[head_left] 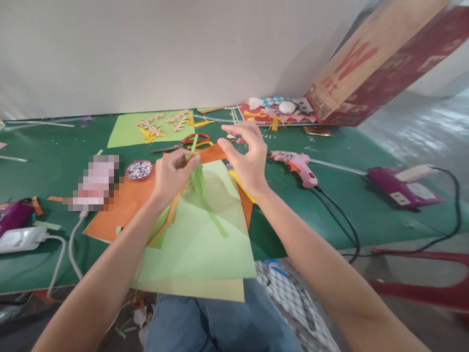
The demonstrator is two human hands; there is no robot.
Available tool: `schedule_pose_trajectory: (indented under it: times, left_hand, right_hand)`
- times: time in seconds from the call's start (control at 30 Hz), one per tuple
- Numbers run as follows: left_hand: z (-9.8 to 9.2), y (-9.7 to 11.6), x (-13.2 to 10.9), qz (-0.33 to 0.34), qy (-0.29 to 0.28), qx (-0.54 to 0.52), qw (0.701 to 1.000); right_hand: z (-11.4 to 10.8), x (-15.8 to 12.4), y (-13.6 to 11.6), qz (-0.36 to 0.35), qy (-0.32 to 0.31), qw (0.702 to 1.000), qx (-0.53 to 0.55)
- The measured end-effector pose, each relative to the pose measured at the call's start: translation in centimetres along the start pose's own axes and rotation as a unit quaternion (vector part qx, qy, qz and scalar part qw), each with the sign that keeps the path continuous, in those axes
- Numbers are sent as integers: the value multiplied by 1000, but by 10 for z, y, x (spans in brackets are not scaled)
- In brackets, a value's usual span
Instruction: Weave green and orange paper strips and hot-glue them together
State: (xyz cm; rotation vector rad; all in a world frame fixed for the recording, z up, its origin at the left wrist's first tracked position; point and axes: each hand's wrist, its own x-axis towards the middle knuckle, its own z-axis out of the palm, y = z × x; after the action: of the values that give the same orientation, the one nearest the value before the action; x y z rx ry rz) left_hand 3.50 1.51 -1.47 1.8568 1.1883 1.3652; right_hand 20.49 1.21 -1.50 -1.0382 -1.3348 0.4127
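Green paper strips (200,183), pinched at the top in your left hand (170,176), presumably so the tails hang free below it; your right hand (252,155) beside them, fingers parted, apparently empty; pink glue gun (299,167) just right of that hand, likely for easy reach.

Paper strips (200,188): light green, narrow, several in a loose bunch. Pinched near the top between thumb and fingers of the left hand (171,177); one end pokes up past the grip. Rest trail down over a pale green sheet (205,254), longest slanting right. Contact with sheet unclear.
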Motion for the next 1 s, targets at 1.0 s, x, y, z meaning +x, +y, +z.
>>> schedule_pose_trajectory:
  times: [1.0]
  left_hand:
    - [2,3,-4,-1,-8,-39,999]
  right_hand:
    - [4,-3,-1,-49,-133,988,-63]
